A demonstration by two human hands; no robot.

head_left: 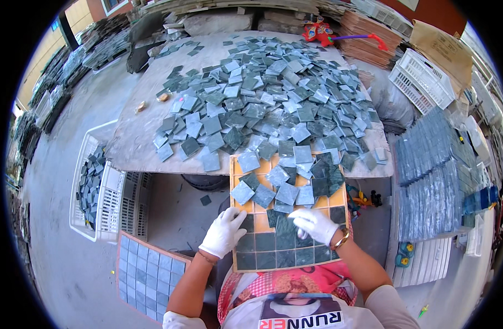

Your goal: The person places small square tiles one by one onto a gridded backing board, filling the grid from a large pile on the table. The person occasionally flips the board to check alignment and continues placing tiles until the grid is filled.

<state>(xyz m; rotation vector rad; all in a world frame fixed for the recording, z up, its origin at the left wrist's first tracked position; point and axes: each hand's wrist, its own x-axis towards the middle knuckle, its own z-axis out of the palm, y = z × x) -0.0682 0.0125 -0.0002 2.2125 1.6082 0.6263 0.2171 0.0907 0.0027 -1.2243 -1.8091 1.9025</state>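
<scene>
I see my left hand (223,232) in a white glove, resting flat w/ fingers loose on the orange grid tray's (289,211) left edge, gripping nothing. Right hand (315,225) presses fingers down on a green tile (286,226) in the tray. Loose tile pile (262,104) covers the desk (139,134) beyond.

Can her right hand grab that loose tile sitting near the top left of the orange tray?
Probably yes. The right hand rests on the orange grid tray, and the loose grey tile lies in the open on the same tray, across from it. Nothing covers it; the left hand sits nearer, though.
</scene>
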